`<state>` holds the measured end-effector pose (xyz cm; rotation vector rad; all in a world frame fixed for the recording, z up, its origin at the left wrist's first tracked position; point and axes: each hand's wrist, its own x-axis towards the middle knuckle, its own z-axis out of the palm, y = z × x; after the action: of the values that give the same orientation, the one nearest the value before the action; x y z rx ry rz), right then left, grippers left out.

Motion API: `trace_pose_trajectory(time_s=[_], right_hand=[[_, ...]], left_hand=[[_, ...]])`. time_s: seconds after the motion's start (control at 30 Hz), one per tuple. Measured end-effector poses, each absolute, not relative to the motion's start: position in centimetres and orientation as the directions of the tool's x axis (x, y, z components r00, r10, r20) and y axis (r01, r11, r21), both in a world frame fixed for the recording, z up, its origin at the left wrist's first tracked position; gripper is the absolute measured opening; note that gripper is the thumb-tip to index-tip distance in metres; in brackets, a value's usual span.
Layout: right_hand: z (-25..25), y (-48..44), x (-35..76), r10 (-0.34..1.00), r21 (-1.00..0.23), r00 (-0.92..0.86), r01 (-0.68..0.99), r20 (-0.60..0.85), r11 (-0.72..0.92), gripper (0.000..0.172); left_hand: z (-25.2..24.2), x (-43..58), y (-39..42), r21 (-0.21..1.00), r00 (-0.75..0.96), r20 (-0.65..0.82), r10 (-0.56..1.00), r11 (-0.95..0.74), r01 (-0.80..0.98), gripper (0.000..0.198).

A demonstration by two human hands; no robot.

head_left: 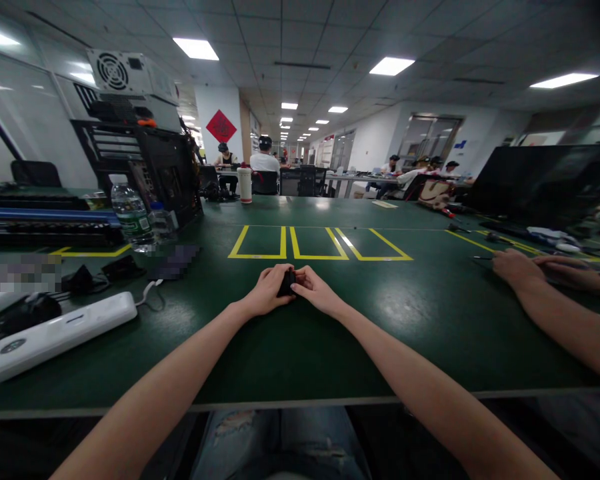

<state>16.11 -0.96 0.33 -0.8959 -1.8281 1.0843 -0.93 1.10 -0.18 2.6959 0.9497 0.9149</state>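
Both my hands meet over the green tabletop [300, 353], just in front of yellow tape outlines [318, 257]. Between them is a small black object [287, 284], mostly covered by fingers, so its kind cannot be made out. My left hand [267, 291] is closed around its left side. From the right, my right hand [319, 291] pinches it with thumb and fingertips. The object sits at or close to the table surface; whether it touches is hidden.
At left lie a white power strip [63, 337], a water bottle [131, 213] and an open computer case [167, 173]. A white cup [245, 185] stands at the far edge. On the right are a co-worker's hands [519, 270] and a black monitor [545, 183].
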Motion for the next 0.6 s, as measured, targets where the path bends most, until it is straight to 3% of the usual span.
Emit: trace_pose_trajectory(time_s=[0.1, 0.3, 0.6], right_hand=[[0.45, -1.29, 16.26, 0.842, -0.906, -0.448, 0.141, 0.302, 0.400, 0.028], [0.44, -1.04, 16.02, 0.862, -0.911, -0.401, 0.132, 0.311, 0.390, 0.017], [0.04, -0.69, 15.67, 0.903, -0.910, -0.332, 0.214, 0.275, 0.355, 0.027]], left_hand=[[-0.17, -0.96, 1.04, 0.316, 0.609, 0.507, 0.609, -0.790, 0.526, 0.055], [-0.05, -0.97, 0.93, 0.315, 0.610, 0.505, 0.611, -0.788, 0.529, 0.057], [-0.17, -0.88, 1.05, 0.315, 0.606, 0.507, 0.614, -0.786, 0.532, 0.058]])
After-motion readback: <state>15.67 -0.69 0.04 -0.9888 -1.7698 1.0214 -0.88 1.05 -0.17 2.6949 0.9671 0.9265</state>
